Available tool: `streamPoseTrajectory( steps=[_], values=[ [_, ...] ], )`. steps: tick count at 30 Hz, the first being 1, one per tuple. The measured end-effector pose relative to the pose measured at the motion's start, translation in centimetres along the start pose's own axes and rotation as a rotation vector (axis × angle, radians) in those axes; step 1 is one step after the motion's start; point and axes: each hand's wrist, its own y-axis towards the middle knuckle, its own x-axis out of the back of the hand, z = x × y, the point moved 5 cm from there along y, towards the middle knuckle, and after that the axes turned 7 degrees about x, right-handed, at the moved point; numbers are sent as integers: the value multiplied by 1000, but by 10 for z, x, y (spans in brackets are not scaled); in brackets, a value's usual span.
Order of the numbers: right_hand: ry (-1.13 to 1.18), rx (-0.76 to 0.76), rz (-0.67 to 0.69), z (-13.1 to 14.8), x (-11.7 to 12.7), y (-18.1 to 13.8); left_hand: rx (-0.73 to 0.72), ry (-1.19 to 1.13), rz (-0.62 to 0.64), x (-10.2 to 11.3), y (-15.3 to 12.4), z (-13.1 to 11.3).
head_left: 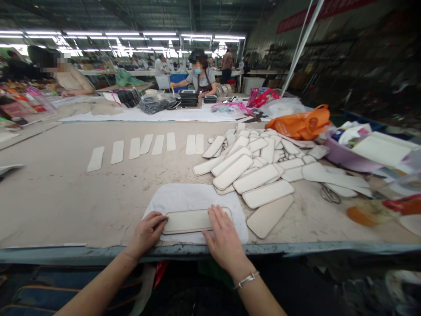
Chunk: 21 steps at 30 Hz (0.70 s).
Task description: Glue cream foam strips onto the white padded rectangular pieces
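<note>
A long cream pad with rounded corners [189, 220] lies on a white cloth [194, 197] at the table's near edge. My left hand [146, 232] is curled against the pad's left end, fingertips touching it. My right hand [223, 235] lies flat with fingers stretched over the pad's right end, pressing it down. A bracelet [246, 279] sits on my right wrist.
A heap of similar cream pads [256, 166] lies to the right; a row of single pads [144, 147] runs across the middle. Scissors [330, 194], an orange bag [302, 123] and a purple basin [348, 158] stand at right. Other people work at far tables.
</note>
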Motion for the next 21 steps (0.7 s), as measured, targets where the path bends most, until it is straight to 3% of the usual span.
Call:
streamPoseTrajectory(
  steps=[3, 6, 15, 21],
  values=[
    [70, 139, 148, 34, -25, 1, 0, 3, 0, -1, 0, 1],
    [113, 153, 248, 44, -40, 1, -9, 2, -1, -2, -1, 2],
    [-90, -170, 293, -29, -28, -17, 12, -8, 9, -1, 0, -2],
    [-146, -204, 267, -35, -32, -20, 253, -65, -50, 12, 0, 10]
  ],
)
